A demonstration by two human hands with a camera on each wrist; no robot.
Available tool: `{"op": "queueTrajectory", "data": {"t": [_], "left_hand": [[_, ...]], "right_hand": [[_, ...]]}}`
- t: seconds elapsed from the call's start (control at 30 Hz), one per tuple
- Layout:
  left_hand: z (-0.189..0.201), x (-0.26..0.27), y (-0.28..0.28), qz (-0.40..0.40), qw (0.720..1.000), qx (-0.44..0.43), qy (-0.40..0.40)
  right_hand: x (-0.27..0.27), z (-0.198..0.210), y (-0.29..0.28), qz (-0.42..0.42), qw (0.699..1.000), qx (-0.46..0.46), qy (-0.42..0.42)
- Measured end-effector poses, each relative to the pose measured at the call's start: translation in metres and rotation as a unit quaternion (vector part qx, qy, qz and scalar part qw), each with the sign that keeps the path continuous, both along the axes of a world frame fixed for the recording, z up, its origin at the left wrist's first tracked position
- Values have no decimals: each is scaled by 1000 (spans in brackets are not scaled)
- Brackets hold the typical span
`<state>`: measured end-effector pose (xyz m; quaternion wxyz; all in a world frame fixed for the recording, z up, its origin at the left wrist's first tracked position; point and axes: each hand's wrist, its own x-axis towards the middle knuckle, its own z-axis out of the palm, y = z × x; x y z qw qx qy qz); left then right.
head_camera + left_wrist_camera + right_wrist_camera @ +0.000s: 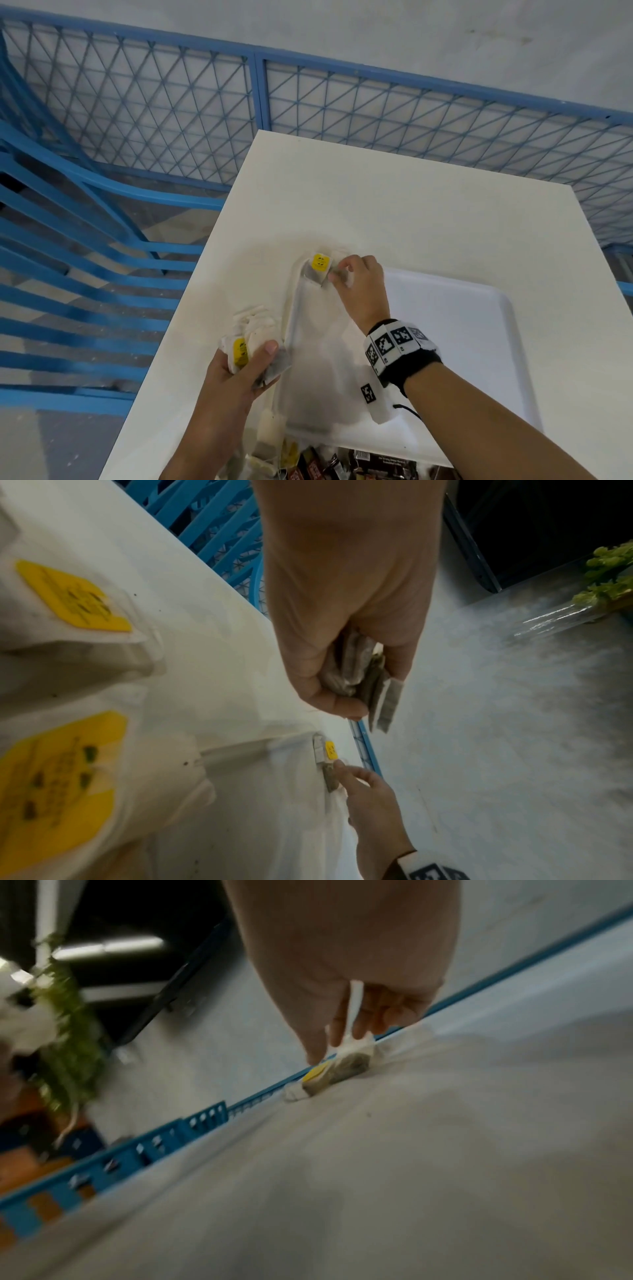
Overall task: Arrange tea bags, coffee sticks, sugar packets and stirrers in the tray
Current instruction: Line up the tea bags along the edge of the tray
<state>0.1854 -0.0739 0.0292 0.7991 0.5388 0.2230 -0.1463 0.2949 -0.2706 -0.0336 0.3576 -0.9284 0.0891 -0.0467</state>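
A white tray [462, 325] lies on the white table [376, 192]. My right hand [337, 272] is at the tray's far left corner and pinches a tea bag [318, 267] with a yellow tag, which rests on the tray there. In the right wrist view, the fingertips [316, 1053] hold the white top of that tea bag [346, 1066]. At the tray's left rim my left hand [253, 359] grips a bundle of tea bags [253, 329], with the thumb on top. The left wrist view shows this bundle [383, 704] clamped in the left hand [342, 696], and two yellow-tagged bags [72, 599] close to the lens.
A heap of dark coffee sticks and more tea bags [342, 462] lies at the near table edge. A blue slatted chair [68, 257] stands to the left. A blue mesh fence [376, 102] runs behind the table.
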Motion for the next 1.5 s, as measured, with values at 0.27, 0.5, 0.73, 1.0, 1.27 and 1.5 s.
{"op": "queueTrajectory", "data": {"t": [0.27,0.5,0.73,1.0,1.27,1.5], "left_hand": [[3,1,0,-1,1000,-3,-1],[5,1,7,4,1000,-6,-9],[6,3,0,4,999,-42,7],[10,10,-3,10,998,-55,-1],[12,13,-1,1,997,-80,-4],[9,11,0,-9,997,-77,-9]], "right_hand": [[5,0,24,125,983,-130,-35],[12,1,20,124,988,-93,-15],[0,20,27,108,994,-14,-3],[-56,84,46,202,904,302,225],[-67,68,37,196,855,407,255],[-70,63,25,168,836,456,256]]}}
